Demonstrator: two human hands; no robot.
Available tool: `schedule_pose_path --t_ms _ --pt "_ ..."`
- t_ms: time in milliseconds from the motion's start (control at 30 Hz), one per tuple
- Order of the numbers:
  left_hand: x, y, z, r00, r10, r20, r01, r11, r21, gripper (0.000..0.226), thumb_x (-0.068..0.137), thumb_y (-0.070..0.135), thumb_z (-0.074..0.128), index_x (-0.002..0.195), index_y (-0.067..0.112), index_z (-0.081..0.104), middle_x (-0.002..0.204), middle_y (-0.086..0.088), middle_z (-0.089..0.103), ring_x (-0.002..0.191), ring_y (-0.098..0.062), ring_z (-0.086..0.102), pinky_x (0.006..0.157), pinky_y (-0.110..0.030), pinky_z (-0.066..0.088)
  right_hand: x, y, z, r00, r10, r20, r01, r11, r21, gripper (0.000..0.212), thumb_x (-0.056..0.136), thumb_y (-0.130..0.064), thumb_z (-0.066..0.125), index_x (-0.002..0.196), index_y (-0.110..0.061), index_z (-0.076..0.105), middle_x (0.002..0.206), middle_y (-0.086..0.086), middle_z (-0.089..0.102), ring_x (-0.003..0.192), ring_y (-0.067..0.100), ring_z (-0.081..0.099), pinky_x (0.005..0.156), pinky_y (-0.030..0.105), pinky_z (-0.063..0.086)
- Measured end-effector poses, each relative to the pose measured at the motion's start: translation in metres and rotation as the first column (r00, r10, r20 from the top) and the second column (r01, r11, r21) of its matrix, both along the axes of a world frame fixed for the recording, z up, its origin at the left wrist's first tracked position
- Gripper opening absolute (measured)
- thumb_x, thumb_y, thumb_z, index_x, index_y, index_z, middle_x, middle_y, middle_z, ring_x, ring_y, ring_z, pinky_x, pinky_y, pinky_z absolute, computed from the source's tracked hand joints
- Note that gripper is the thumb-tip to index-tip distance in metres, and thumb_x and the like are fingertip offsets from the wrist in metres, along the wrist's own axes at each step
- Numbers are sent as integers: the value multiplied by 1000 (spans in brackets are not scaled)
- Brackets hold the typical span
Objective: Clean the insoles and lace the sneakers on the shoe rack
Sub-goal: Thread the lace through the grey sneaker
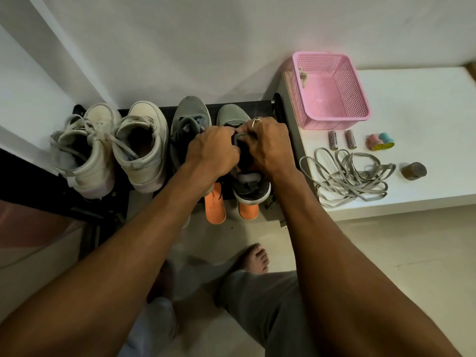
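Both forearms reach to the rightmost grey sneaker on the shoe rack.
Left hand and right hand pinch its dark lace. Its heel overhangs the rack's front edge, with a white ledge just beside on the right.

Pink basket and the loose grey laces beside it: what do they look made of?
Pink basket: likely moulded plastic, matte, with a regular grid of small holes. Loose grey laces: seemingly flat woven fabric, dull, lying in limp tangled loops.
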State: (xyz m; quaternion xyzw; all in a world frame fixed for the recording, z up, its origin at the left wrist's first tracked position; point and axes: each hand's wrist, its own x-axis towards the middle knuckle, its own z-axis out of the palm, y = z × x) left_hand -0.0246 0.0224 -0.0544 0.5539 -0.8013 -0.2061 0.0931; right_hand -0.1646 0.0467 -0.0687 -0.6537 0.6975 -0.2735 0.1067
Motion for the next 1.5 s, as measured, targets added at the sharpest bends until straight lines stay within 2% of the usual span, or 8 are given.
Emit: schedule_pose_path --t_ms 233,467,633,733,867,1000,1233,1500 --pt "-13 8 1 996 90 8 -88 989 -114 35 96 39 60 116 10 62 121 -12 51 102 -32 60 72 -32 39 3 3 3 995 -31 94 37 997 -68 19 93 -30 60 104 -21 74 99 -2 74 90 16 67 80 33 53" --pt "-8 3 0 983 134 -126 -153 976 -153 28 100 34 57 96 7 63 105 -13 61 94 -31 60 73 -33 39 7 1 6 987 -57 153 67 996 -65 22 96 -37 55 108 -25 70 97 -3 72 90 15 66 79 37 54" --pt "-2 2 -5 976 163 -148 -189 963 -190 29 101 34 54 90 9 61 92 -11 63 84 -28 60 68 -35 42 -8 5 9 949 64 308 -121 978 171 32 87 -26 73 117 -23 66 107 -6 69 96 9 66 88 33 56" --pt "-3 0 -6 976 162 -148 -189 962 -195 33 101 39 53 87 11 59 83 -4 54 77 -21 51 67 -33 37 -13 6 6 964 14 266 -79 969 234 27 80 -13 70 105 -22 68 96 -3 70 88 13 66 83 38 57" --pt "-5 2 -3 974 171 -148 -200 957 -210 37 102 38 51 74 13 48 78 -4 52 71 -21 47 63 -33 29 -12 5 5 980 -114 164 73 970 234 8 76 -26 69 82 -26 64 78 -7 67 78 19 65 72 43 57" --pt "-2 -1 3 955 227 -194 -265 943 -203 40 101 38 51 71 12 52 65 0 45 66 -23 45 54 -32 23 -10 4 9 969 -191 157 153 962 224 25 78 -41 79 69 -32 58 71 -13 64 73 11 64 69 32 53" --pt "-8 -1 8 930 276 -241 -313 941 -130 52 103 41 48 58 21 31 58 5 36 62 -24 43 52 -34 19 3 10 10 957 -268 111 259 962 91 28 88 -52 67 85 -24 65 73 -10 61 77 20 66 65 30 40" --pt "-10 -1 2 923 261 -284 -304 945 -120 47 103 45 46 65 19 38 65 0 46 66 -24 45 54 -32 23 9 11 11 946 -314 83 311 949 47 31 94 -48 60 89 -17 62 86 3 71 85 32 67 66 32 36"
